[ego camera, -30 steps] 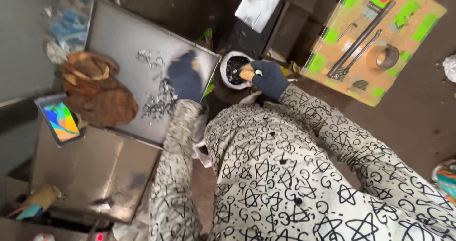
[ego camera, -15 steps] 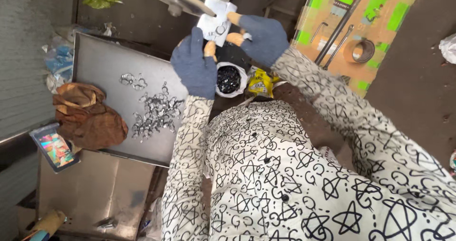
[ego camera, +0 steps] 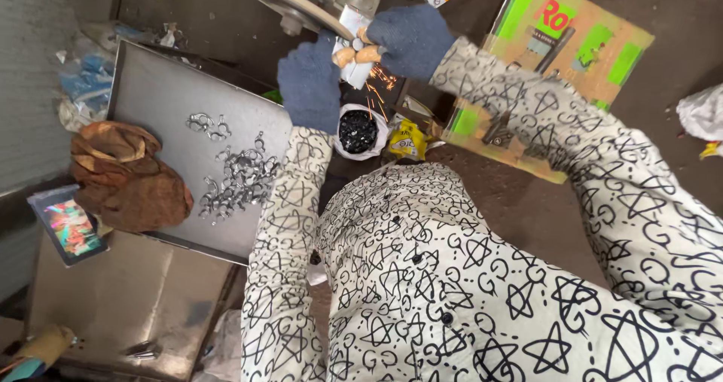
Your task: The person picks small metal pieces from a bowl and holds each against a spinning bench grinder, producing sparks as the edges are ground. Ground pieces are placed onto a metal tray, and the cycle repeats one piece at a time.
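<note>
Left hand: the left hand in a dark blue knitted glove (ego camera: 310,85) is reaching up beside the right one, its bare fingertips (ego camera: 344,56) pressing together on a small flat shiny metal piece (ego camera: 354,72).
Right hand: the right hand in a dark blue knitted glove (ego camera: 410,39) is closing over the same piece from the other side, its bare fingertips (ego camera: 369,52) pinching it just beside the left ones.
Metal piece: it is sitting between both sets of fingertips, bright and pale, its upper end touching the rim of the round grey grinding wheel (ego camera: 290,4); its exact shape cannot be told.
Sparks: orange sparks (ego camera: 382,81) are flying just below the fingers.
Below the fingers: a white cup of small black parts (ego camera: 358,131) is standing close under the hands, a crumpled yellow wrapper (ego camera: 407,140) touching it.
Open room: to the left of the fingers, a flat grey steel tray (ego camera: 162,107) is lying with much bare surface; its raised edge is running near the left wrist.
On the tray: a loose heap of small silver rings (ego camera: 239,179) is spreading well apart from the fingers.
Right side: a flattened brown and green cardboard box (ego camera: 580,47) is lying just beyond the right forearm.
</note>
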